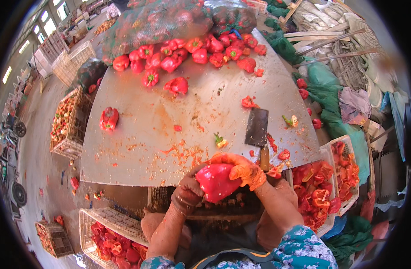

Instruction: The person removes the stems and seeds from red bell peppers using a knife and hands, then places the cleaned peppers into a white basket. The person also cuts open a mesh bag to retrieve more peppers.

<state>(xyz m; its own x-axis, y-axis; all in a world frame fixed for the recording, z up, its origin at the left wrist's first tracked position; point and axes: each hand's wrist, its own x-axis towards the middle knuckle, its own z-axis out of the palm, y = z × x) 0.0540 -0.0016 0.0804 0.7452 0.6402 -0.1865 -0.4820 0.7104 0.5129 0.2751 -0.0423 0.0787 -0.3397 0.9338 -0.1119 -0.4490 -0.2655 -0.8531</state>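
Note:
A large red bell pepper is held between both hands just off the near edge of the metal table. My left hand, in a dark brownish glove, grips its left side. An orange glove covers my right hand, whose fingers wrap the pepper's top and right side. Just beyond the right hand a cleaver lies flat, its wooden handle towards me. A cut-out green stem with core rests left of the blade, another to its right. One whole red pepper sits at the table's left.
Red peppers spill from a green mesh sack along the far side. Crates of cut peppers stand at right and lower left. A crate of scraps is left of the table. Green netting lies at right.

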